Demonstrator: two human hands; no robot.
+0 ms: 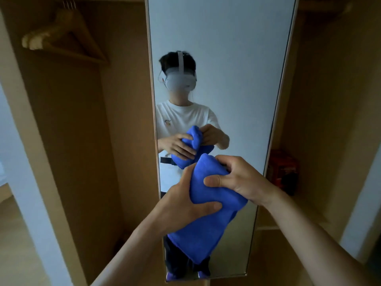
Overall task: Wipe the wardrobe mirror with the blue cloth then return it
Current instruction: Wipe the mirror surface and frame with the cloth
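Your forearms enter the view from 6 and 5 o'clock and meet at the blue cloth (pixel 206 230), a bunched, folded bundle held in the air in front of the lower half of the wardrobe mirror (pixel 218 38). Your left hand (pixel 185 201) grips the bundle from its 9 o'clock side, thumb laid across the front and the other fingers wrapped out of sight behind. Your right hand (pixel 241 178) clasps the upper end from 2 o'clock, thumb pressed on the front and fingers curled over the top. I cannot tell whether the cloth touches the glass.

At 12 o'clock of your hands, the mirror reflects you in a white T-shirt and a headset, both hands closed round the same cloth. The mirror stands tall and narrow between two open compartments of the wooden wardrobe (pixel 82 131). Wooden hangers (pixel 61 36) hang at 10 o'clock in the left compartment. At 3 o'clock of the cloth, a red box (pixel 282 168) sits in the right compartment.
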